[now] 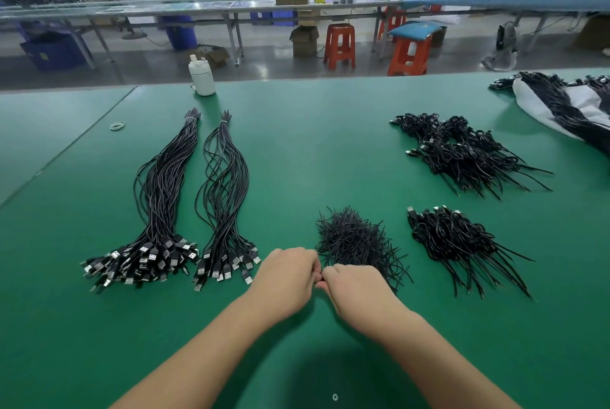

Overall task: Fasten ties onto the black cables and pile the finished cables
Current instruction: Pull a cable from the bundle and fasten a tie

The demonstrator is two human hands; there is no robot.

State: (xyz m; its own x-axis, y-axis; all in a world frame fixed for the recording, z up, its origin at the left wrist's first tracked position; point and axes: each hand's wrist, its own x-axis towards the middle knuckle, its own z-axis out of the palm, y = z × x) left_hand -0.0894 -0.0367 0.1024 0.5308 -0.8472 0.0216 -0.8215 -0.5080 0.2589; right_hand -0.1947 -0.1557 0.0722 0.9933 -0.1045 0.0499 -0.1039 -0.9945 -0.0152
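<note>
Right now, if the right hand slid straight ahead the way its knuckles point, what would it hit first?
Probably the loose heap of thin black ties: the right hand already sits at its near edge, beside the left hand, though depth is hard to judge.

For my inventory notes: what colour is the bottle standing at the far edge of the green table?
White bottle; the head view shows it best.

green table (297, 144), seam at left. on it: two long black cable bundles (185, 204) side by side, usb ends near; loose tie heap (353, 237); two piles of coiled cables (462, 154) right; white bottle (202, 76) far edge; pale loop (117, 125), probably rubber bands; white sheet (541, 104) under more cables.
</note>
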